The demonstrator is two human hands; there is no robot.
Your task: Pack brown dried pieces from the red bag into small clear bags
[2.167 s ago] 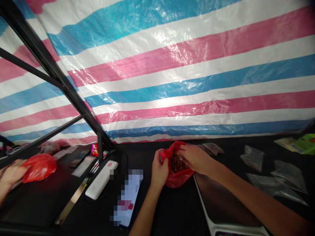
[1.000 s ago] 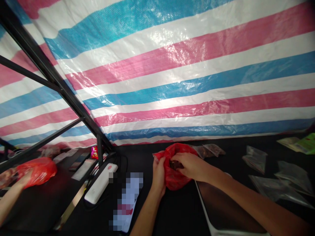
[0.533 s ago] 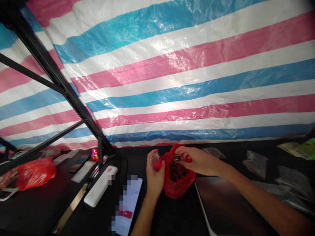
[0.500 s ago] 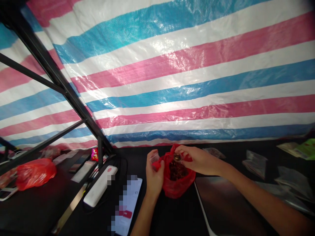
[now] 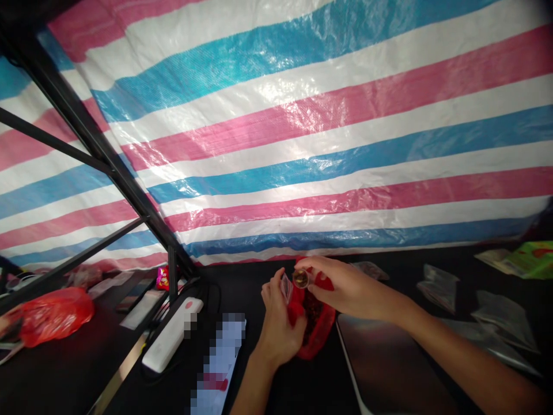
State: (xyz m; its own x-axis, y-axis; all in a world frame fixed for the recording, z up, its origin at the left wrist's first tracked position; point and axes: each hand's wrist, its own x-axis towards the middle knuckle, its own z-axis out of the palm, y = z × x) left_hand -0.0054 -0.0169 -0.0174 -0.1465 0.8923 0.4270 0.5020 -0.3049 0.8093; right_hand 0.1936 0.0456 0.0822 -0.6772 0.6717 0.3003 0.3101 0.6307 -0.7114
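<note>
An open red plastic bag (image 5: 320, 344) stands on the black table with dark, reddish-brown loose bits (image 5: 313, 318) inside. My right hand (image 5: 341, 283) pinches a small round cup (image 5: 300, 279) above the bag's mouth; brownish bits show in the cup. My left hand (image 5: 279, 325) is closed at the bag's left side and holds a small clear zip bag (image 5: 286, 287) upright beside the cup. Whether its fingers also grip the red bag's edge I cannot tell.
A phone (image 5: 224, 360) and a white power strip (image 5: 173, 335) lie to the left. A dark laptop-like slab (image 5: 389, 363) is at the right, with several clear bags (image 5: 438, 286) beyond it. Further left are a black metal frame (image 5: 129, 193) and another red bag (image 5: 58, 316).
My right hand has brought the cup left, toward the small clear bag. My left hand has turned and shifted right, now covering more of the red bag.
</note>
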